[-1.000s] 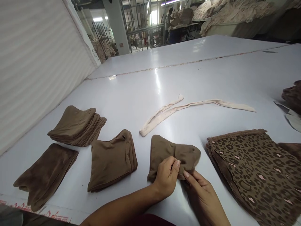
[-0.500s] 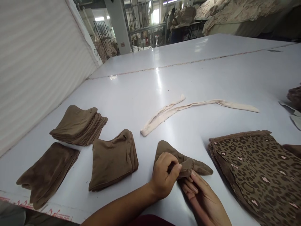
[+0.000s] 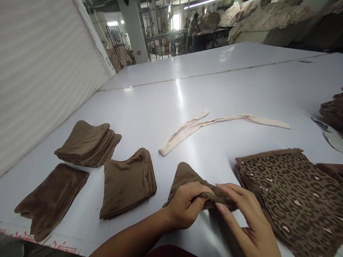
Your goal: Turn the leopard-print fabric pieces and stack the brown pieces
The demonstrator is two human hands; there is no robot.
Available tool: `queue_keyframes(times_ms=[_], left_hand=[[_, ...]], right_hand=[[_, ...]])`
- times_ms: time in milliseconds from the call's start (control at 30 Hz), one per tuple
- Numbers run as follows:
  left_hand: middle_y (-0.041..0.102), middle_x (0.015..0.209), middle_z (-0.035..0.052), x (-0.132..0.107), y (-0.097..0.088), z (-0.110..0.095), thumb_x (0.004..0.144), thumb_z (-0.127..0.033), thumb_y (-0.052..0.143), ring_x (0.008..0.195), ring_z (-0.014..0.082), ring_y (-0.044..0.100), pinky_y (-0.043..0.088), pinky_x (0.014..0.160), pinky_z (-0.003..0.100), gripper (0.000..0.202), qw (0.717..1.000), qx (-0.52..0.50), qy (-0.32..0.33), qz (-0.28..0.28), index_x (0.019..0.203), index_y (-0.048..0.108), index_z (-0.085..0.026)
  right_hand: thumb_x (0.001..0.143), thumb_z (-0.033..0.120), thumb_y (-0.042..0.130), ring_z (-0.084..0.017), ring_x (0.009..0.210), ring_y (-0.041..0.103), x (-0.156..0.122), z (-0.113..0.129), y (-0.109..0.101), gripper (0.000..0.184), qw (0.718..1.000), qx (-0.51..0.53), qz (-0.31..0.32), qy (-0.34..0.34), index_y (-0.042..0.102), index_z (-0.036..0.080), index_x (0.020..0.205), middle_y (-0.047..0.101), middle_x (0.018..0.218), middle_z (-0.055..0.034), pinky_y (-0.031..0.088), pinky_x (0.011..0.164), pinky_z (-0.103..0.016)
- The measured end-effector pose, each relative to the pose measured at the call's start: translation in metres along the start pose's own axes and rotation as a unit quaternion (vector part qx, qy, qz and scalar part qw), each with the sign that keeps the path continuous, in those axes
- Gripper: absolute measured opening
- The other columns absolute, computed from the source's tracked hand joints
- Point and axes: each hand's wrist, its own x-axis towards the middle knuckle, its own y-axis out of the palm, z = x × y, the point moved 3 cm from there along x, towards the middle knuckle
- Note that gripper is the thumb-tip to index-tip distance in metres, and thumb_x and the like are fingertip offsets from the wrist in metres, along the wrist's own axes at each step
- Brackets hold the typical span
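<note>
A brown fabric piece (image 3: 184, 175) lies creased on the table in front of me. My left hand (image 3: 187, 205) pinches its near edge between thumb and fingers. On the right end of the same edge, my right hand (image 3: 241, 210) has its thumb below and fingers above, gripping the cloth. Part of the fabric is covered by both hands. To the left sits a small stack of cut brown fabric pieces (image 3: 125, 182). Close by my right hand is a pile of leopard-print fabric (image 3: 289, 192) with pink spots.
Two more brown stacks, one taller (image 3: 83, 139) and one darker (image 3: 53, 196), lie at the left. A cream fabric strip (image 3: 187, 134) stretches across the white table (image 3: 150, 103). White padded sheeting (image 3: 48, 64) rises at far left. A person (image 3: 194, 25) is in the background.
My right hand has shifted from beneath the fold to the right end of the edge, fingers now over the cloth. The raised fold has been flattened and drawn out between both hands.
</note>
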Motion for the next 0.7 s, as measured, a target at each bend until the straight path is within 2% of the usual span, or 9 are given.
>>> queue_keyframes(times_ms=[100,167,300,367,500,567,700], left_hand=[[0.041,0.056,-0.0016,-0.001,0.001,0.001,0.089,-0.032,0.043,0.053,0.0096,0.039,0.035,0.054,0.024,0.036,1.0,-0.013,-0.005,-0.013,0.057,0.047,-0.016],[0.032,0.051,-0.0036,-0.002,0.001,0.001,0.088,-0.037,0.043,0.048,0.0082,0.032,0.03,0.048,0.024,0.042,1.0,-0.018,-0.003,-0.018,0.051,0.036,-0.018],[0.044,0.06,0.0002,-0.003,0.0,-0.004,0.088,-0.028,0.04,0.056,0.0103,0.041,0.035,0.055,0.024,0.03,1.0,0.01,0.0,0.016,0.06,0.047,-0.016],[0.05,0.065,0.002,-0.003,-0.003,-0.01,0.087,-0.021,0.04,0.061,0.0114,0.045,0.037,0.059,0.024,0.023,1.0,0.012,0.001,0.027,0.07,0.054,-0.015],[0.056,0.072,0.0031,-0.003,-0.007,-0.016,0.084,-0.017,0.043,0.064,0.0115,0.048,0.04,0.061,0.022,0.018,1.0,-0.024,0.0,0.012,0.088,0.06,-0.014],[0.055,0.067,0.0023,-0.005,-0.005,-0.014,0.084,-0.021,0.047,0.061,0.0106,0.047,0.039,0.058,0.022,0.016,0.998,-0.059,-0.005,0.0,0.081,0.061,-0.014],[0.043,0.053,-0.0018,-0.011,0.004,-0.002,0.083,-0.041,0.054,0.048,0.0078,0.038,0.033,0.047,0.022,0.032,0.981,-0.184,-0.045,-0.029,0.066,0.054,-0.015]], right_hand=[[0.087,0.024,0.051,-0.02,0.082,0.057,0.002,0.003,0.008,0.016,0.996,0.028,0.073,-0.046,0.065,0.029,0.094,0.059,0.088,-0.0043,0.048,0.069,-0.028],[0.089,0.022,0.047,-0.019,0.079,0.057,0.0,0.004,0.013,0.018,0.995,0.053,0.081,-0.04,0.064,0.028,0.09,0.058,0.084,-0.004,0.048,0.066,-0.027],[0.088,0.023,0.049,-0.018,0.082,0.058,-0.002,0.004,0.014,0.012,0.997,0.059,0.039,-0.01,0.058,0.027,0.096,0.056,0.091,-0.0039,0.049,0.067,-0.023],[0.088,0.023,0.049,-0.017,0.078,0.057,-0.002,0.005,0.013,0.007,0.997,0.064,0.045,-0.006,0.054,0.026,0.092,0.054,0.087,-0.0026,0.048,0.066,-0.021],[0.087,0.018,0.048,-0.015,0.076,0.056,0.0,0.01,0.01,0.009,0.995,0.058,0.063,-0.05,0.052,0.026,0.089,0.053,0.084,-0.0018,0.047,0.065,-0.021],[0.088,0.016,0.047,-0.016,0.078,0.056,-0.001,0.012,0.01,0.014,0.994,0.052,0.075,-0.068,0.054,0.026,0.094,0.054,0.087,-0.0031,0.047,0.065,-0.023],[0.087,0.013,0.046,-0.018,0.079,0.054,-0.004,0.01,0.012,0.023,0.988,0.044,0.091,-0.118,0.056,0.027,0.101,0.056,0.086,-0.004,0.047,0.065,-0.027]])
